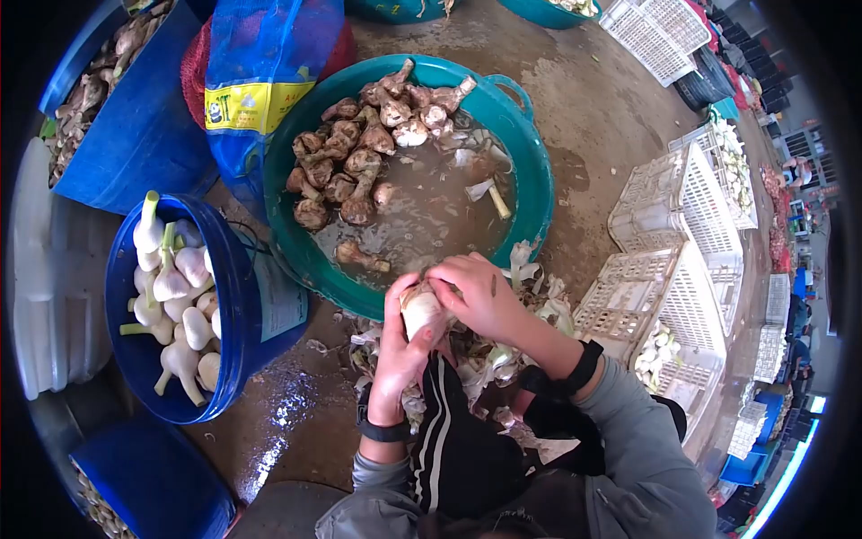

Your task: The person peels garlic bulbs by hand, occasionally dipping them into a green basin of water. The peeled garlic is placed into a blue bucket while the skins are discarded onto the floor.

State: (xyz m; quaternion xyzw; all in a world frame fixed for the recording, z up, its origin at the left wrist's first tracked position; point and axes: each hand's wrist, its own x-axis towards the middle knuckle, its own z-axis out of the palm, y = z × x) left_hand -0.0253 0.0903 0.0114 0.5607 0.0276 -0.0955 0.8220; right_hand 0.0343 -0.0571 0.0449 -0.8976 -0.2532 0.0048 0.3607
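My left hand (pixel 395 346) is wrapped round a garlic bulb (pixel 422 313), whose pale skin shows between my hands. From the right, my right hand (pixel 480 292) closes its fingers on the top of the same bulb. Just beyond my hands is a green basin (pixel 542 171) of murky water. Brown, unpeeled garlic bulbs (pixel 359 162) are heaped at its far left, and a single one (pixel 361 256) lies close to my left hand. Peeled garlic skins (pixel 539 310) are piled beneath and beside my hands.
On the left stands a blue bucket (pixel 238 359) with clean white garlic (pixel 180 278). Behind it are a large blue tub (pixel 135 135) of garlic and a blue bag (pixel 269 54). White plastic crates (pixel 628 287) line the right side of the wet floor (pixel 584 117).
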